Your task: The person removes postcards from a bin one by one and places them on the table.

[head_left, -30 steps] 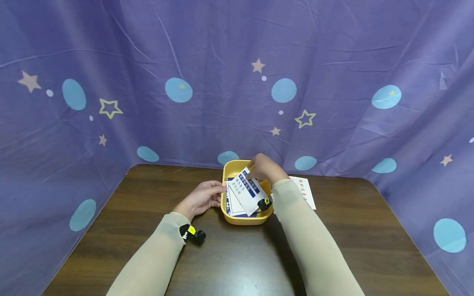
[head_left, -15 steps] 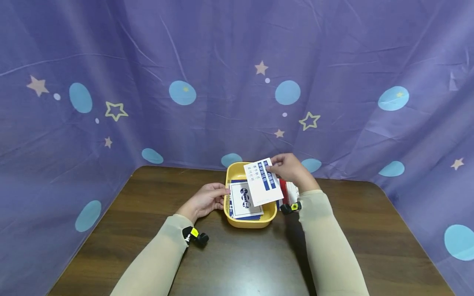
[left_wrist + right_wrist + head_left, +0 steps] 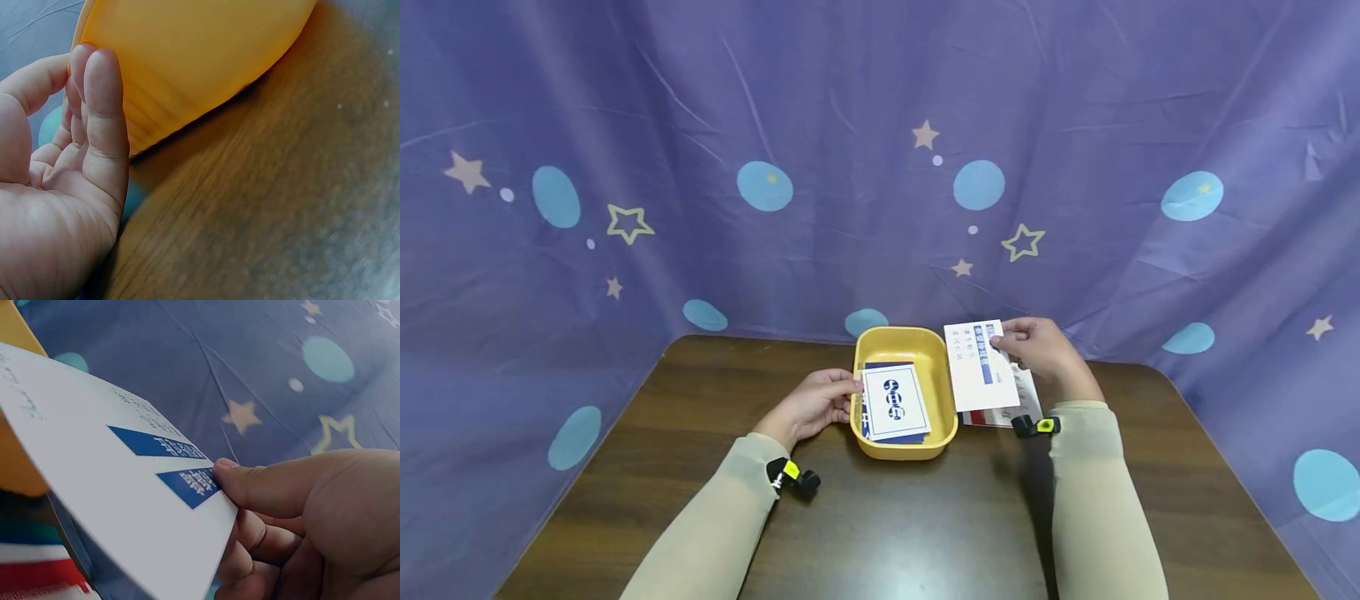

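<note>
From where I stand, the wooden table (image 3: 880,517) carries the yellow tray (image 3: 904,454), probably light, semi-rigid plastic; brace it at the rim, where the left hand (image 3: 814,404) pinches the left wall. The right hand (image 3: 1037,346) pinches the white card (image 3: 966,383) at its right edge, over loose cards (image 3: 1028,392) beside the tray. Card stock: presumably light, springy, easily creased; grip by an edge. The smaller bordered card (image 3: 895,422) lies inside the tray.
</note>
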### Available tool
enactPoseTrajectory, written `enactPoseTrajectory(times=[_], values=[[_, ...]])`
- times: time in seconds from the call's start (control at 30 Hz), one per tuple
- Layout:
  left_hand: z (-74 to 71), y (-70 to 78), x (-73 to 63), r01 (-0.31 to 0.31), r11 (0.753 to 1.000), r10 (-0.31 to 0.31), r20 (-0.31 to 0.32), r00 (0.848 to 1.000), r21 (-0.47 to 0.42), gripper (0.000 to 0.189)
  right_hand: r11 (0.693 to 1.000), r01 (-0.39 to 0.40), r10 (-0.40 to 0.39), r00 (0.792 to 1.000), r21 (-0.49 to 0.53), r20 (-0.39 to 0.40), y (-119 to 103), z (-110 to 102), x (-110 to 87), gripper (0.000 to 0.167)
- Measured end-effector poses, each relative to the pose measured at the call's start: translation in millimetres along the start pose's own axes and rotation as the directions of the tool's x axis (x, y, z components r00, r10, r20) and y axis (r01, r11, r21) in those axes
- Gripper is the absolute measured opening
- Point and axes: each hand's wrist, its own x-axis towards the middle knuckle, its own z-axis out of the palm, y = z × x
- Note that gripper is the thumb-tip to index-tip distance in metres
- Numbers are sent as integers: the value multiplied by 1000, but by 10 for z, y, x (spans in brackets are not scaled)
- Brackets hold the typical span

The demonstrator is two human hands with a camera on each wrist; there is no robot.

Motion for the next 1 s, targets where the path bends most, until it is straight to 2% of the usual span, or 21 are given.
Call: enactPoseTrajectory(times=[0.17, 0.3, 0.47, 0.6, 0.67, 0.87, 1.0], values=[[-15, 7, 9, -4, 1000, 4, -7, 1000, 1, 7, 995, -40, 37, 999, -96, -34, 108, -211, -46, 55], [-16, -3, 16, -4, 1000, 4, -9, 1000, -3, 9, 988, -100, 93, 994, -115, -58, 250, -314, -76, 54], [-19, -14, 27, -2, 1000, 2, -2, 1000, -5, 8, 986, -156, 151, 985, -52, -83, 460, -356, -73, 52], [-25, -18, 40, 1, 1000, -1, -5, 1000, -7, 8, 977, -211, 214, 973, 40, -84, 607, -358, -25, 49], [-25, -18, 46, 4, 1000, -4, -8, 1000, -9, 9, 973, -230, 232, 969, 35, -83, 683, -363, 6, 50], [-27, -14, 51, -1, 1000, 1, -4, 1000, -11, 7, 970, -226, 217, 971, -85, -101, 864, -370, 63, 51], [-24, -13, 49, -4, 1000, 4, 2, 1000, -15, 5, 971, -218, 207, 972, -101, -113, 962, -344, 99, 50]])
